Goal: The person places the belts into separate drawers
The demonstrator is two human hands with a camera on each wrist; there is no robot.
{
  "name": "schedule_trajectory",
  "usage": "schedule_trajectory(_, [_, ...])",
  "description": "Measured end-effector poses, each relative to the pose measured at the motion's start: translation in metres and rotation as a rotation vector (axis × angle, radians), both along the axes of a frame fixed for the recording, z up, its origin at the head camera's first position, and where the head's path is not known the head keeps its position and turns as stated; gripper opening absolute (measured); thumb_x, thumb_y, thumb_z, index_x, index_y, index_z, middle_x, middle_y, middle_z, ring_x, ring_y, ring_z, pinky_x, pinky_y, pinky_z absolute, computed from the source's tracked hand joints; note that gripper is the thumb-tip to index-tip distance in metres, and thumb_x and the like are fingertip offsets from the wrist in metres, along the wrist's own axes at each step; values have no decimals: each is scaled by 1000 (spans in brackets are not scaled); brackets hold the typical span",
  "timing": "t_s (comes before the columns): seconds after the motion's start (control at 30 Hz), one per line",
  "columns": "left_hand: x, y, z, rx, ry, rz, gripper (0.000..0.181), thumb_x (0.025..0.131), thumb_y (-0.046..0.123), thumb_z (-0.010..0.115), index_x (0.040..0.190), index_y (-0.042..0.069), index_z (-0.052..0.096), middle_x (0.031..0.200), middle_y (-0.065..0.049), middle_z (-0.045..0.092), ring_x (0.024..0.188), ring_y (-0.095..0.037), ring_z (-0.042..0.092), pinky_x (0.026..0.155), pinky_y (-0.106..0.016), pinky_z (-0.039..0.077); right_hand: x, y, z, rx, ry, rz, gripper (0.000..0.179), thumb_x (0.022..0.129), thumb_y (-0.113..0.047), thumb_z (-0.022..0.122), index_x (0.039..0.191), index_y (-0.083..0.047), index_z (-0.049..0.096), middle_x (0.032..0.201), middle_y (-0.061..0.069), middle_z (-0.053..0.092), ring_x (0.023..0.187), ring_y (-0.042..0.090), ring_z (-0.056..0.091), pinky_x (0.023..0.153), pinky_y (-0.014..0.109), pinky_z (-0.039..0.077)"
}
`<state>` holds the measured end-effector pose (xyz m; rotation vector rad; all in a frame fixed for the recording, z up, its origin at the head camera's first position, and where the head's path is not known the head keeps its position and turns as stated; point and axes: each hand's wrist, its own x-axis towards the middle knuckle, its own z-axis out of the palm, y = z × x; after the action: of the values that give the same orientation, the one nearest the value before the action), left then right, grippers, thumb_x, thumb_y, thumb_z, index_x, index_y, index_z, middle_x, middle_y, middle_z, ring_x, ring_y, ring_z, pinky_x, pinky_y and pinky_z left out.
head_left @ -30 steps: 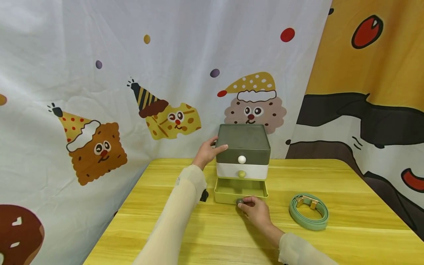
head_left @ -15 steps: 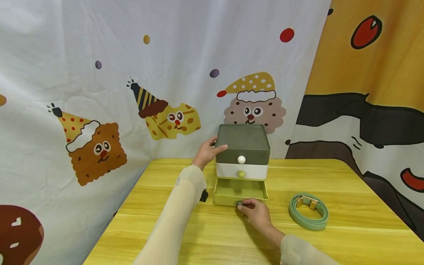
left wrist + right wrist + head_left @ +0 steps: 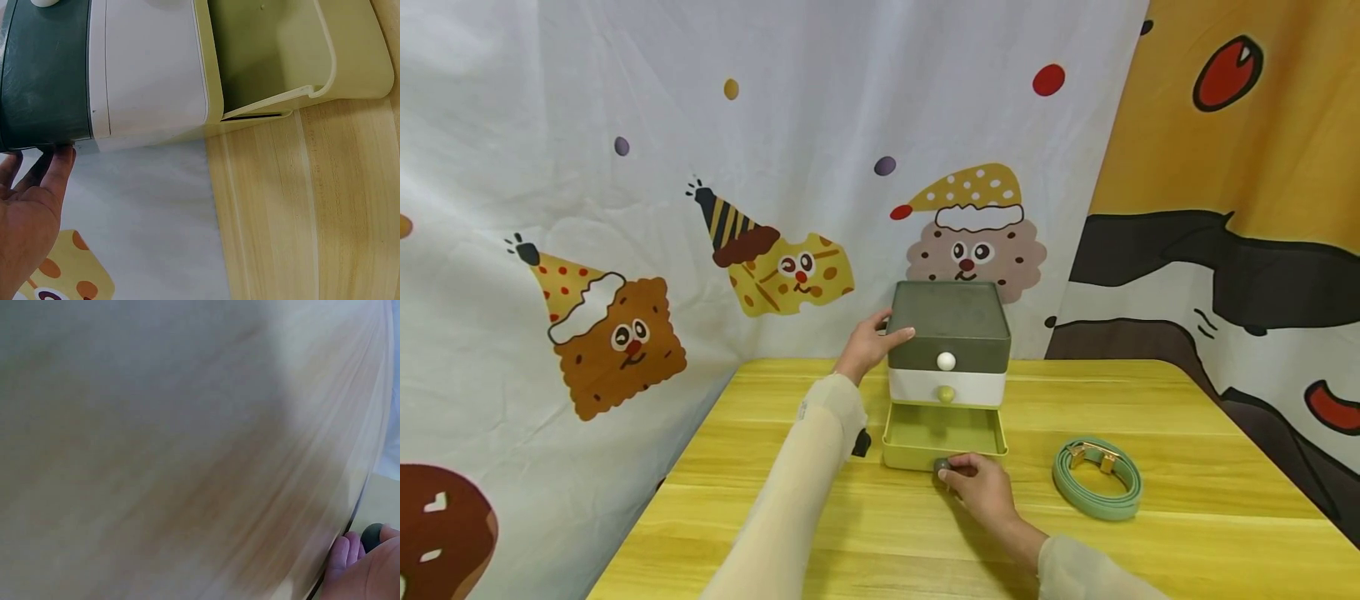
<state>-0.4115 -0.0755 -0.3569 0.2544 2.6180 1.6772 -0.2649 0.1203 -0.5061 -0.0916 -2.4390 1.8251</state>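
A small three-tier drawer box (image 3: 951,312) stands on the table, dark green on top, white in the middle, yellow-green below. Its bottom drawer (image 3: 910,457) is pulled out, and no contents show inside. My right hand (image 3: 988,492) pinches the dark round knob (image 3: 941,468) of that drawer between thumb and fingers; in the right wrist view the knob (image 3: 371,537) shows beside the fingers. With straight fingers my left hand (image 3: 869,343) rests against the left side of the top tier. The left wrist view shows those fingertips (image 3: 61,153) touching the dark green wall (image 3: 47,75).
To the right lies a coiled green belt (image 3: 1099,504) with a gold-coloured buckle. A small black object (image 3: 862,443) sits partly behind the left sleeve. Behind the wooden table (image 3: 880,533) hangs a white printed cloth (image 3: 820,100).
My right hand has drawn the bottom drawer slightly farther out toward me. The left hand stays against the box, and the belt has not moved.
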Motion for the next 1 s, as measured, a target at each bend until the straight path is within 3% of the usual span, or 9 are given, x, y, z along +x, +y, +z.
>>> schedule_trajectory(0.17, [0, -2, -1, 2, 7, 2, 80, 89, 50, 71, 156, 21, 36, 155, -8, 39, 140, -28, 38, 108, -47, 40, 3, 0, -1, 19, -6, 4, 19, 84, -8, 79, 98, 3, 72, 82, 5, 68, 73, 20, 65, 60, 29, 56])
schedule_trajectory(0.4, [1, -3, -1, 7, 1, 3, 80, 89, 50, 71, 156, 22, 36, 155, -8, 38, 140, -28, 38, 109, -47, 39, 14, 1, 1, 89, -39, 24, 14, 86, -15, 79, 80, -5, 71, 72, 4, 66, 63, 16, 59, 49, 24, 47])
schedule_trajectory(0.67, [1, -2, 0, 6, -7, 6, 81, 89, 50, 72, 156, 22, 36, 155, -7, 39, 140, -28, 38, 109, -47, 39, 19, 2, 13, -24, -96, 115, 20, 87, -17, 78, 92, 0, 70, 83, 11, 68, 75, 24, 68, 63, 33, 57])
schedule_trajectory(0.9, [0, -1, 0, 14, -13, 5, 82, 88, 50, 72, 156, 22, 36, 155, -8, 39, 140, -29, 38, 109, -48, 39, 14, 12, 26, 45, -83, 97, 20, 87, -18, 78, 97, -2, 73, 83, 6, 67, 77, 23, 65, 65, 36, 56])
schedule_trajectory(1.0, [0, -1, 0, 12, -13, 0, 82, 89, 51, 72, 156, 22, 35, 155, -8, 39, 140, -29, 38, 109, -48, 39, 13, 17, 29, 24, -93, 85, 20, 88, -18, 77, 100, -2, 73, 86, 5, 67, 81, 23, 65, 71, 39, 57])
